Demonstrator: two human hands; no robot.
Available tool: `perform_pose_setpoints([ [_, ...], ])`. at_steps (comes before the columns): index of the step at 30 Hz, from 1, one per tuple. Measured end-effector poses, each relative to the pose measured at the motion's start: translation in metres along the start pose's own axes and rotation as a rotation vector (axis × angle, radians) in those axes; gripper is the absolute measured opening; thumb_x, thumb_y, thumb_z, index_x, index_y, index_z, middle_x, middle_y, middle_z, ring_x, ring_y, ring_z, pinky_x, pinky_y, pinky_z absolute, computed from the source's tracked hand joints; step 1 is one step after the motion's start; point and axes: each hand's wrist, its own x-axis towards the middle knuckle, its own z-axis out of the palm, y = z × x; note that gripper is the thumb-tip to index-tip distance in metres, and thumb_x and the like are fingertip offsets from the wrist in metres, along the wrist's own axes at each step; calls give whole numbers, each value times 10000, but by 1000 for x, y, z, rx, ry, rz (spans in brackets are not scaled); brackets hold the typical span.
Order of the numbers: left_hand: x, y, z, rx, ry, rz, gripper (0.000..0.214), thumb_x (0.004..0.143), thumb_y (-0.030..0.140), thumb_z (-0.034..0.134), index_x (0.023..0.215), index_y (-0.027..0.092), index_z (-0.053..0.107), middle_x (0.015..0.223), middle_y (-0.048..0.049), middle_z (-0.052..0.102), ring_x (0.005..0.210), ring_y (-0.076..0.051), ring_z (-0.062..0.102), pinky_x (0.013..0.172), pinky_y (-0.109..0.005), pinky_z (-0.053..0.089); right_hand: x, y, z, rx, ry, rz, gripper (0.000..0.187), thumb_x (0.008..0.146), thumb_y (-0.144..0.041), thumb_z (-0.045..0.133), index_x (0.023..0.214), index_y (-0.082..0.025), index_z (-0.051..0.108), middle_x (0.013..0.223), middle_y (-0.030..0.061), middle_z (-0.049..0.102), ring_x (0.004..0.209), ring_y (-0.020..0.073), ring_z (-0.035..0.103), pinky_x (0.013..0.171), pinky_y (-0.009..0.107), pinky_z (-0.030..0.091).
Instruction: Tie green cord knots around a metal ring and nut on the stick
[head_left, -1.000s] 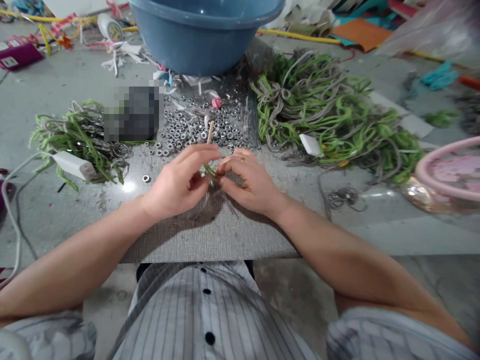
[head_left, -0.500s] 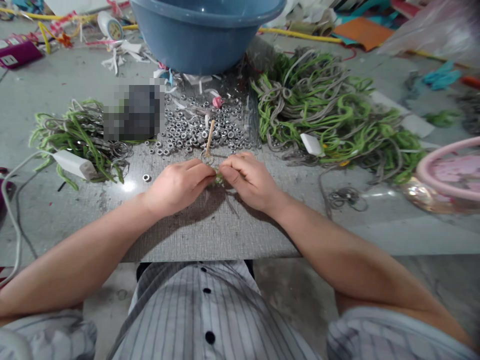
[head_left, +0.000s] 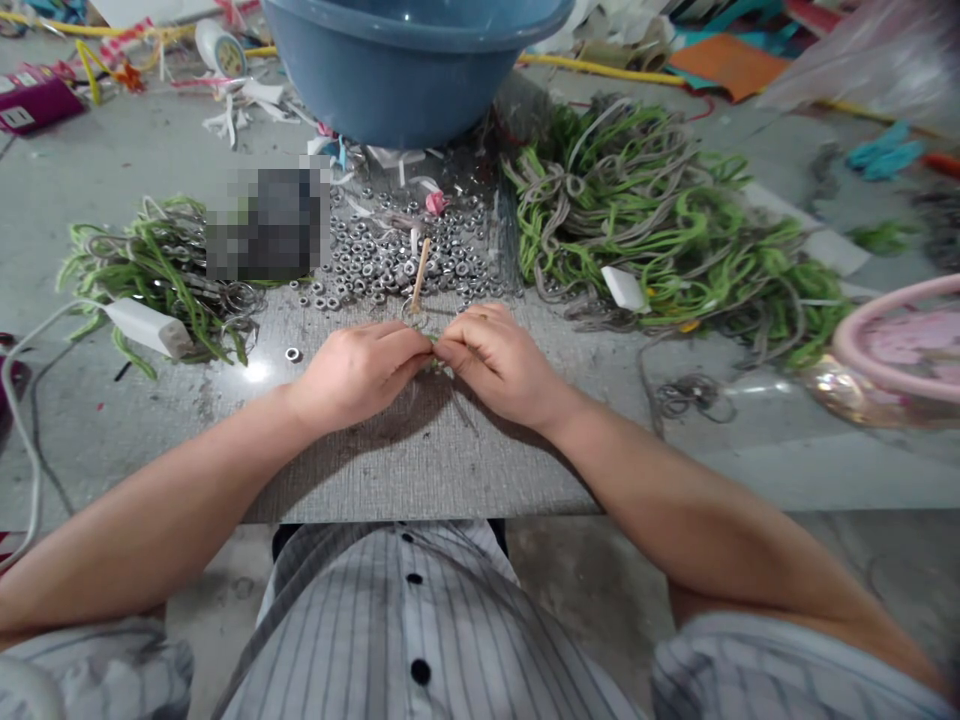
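Observation:
My left hand (head_left: 367, 372) and my right hand (head_left: 499, 362) meet fingertip to fingertip over the middle of the table. Both are closed in a pinch on a short green and grey cord (head_left: 436, 368), mostly hidden by the fingers. A thin grey end of it trails toward me on the tabletop. Just beyond the fingertips are a metal ring (head_left: 414, 318) and a small wooden stick (head_left: 421, 272), which points away from me. Behind these lie many loose metal nuts (head_left: 367, 270), and a single nut (head_left: 292, 354) sits apart, left of my left hand.
A blue basin (head_left: 405, 90) stands at the back. Green and grey cords (head_left: 652, 210) are heaped on the right, with a smaller corded bundle (head_left: 157, 260) on the left beside a white plug-like block (head_left: 150, 330). A pink-rimmed object (head_left: 862, 345) is at far right.
My right thumb and fingertips have come in closer against the left fingertips, covering more of the cord. Everything else looks the same.

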Motion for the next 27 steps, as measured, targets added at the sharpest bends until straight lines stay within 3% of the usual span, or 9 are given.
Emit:
perform_pose_setpoints([
  [7, 0, -3, 1, -60, -48, -35, 236, 968, 234, 428, 885, 161, 638, 754, -33, 685, 651, -115, 618, 595, -216, 443, -1, 2, -3, 19, -15, 21, 430, 991, -533, 339, 759, -232, 541, 734, 13, 639, 747, 181, 555, 806, 355, 363],
  [15, 2, -4, 1, -157, -113, -92, 193, 932, 205, 459, 842, 161, 624, 681, -8, 633, 594, -105, 574, 550, -207, 398, -3, 7, -2, -21, -32, 1, 195, 955, -334, 473, 845, -225, 591, 837, 21, 693, 839, 203, 574, 829, 364, 368],
  [23, 4, -7, -2, -129, -246, -131, 170, 879, 173, 479, 806, 162, 632, 699, -23, 665, 615, -119, 597, 557, -208, 395, -2, 10, 0, -155, -92, -36, 249, 934, -441, 515, 866, -217, 601, 855, 53, 677, 881, 239, 570, 831, 394, 363],
  [27, 4, -9, -1, -78, -303, -159, 157, 851, 143, 501, 785, 163, 643, 680, -18, 665, 592, -121, 591, 550, -213, 392, -3, 13, 0, -225, -158, -49, 190, 899, -398, 581, 899, -215, 631, 934, 73, 678, 940, 263, 565, 839, 407, 360],
])
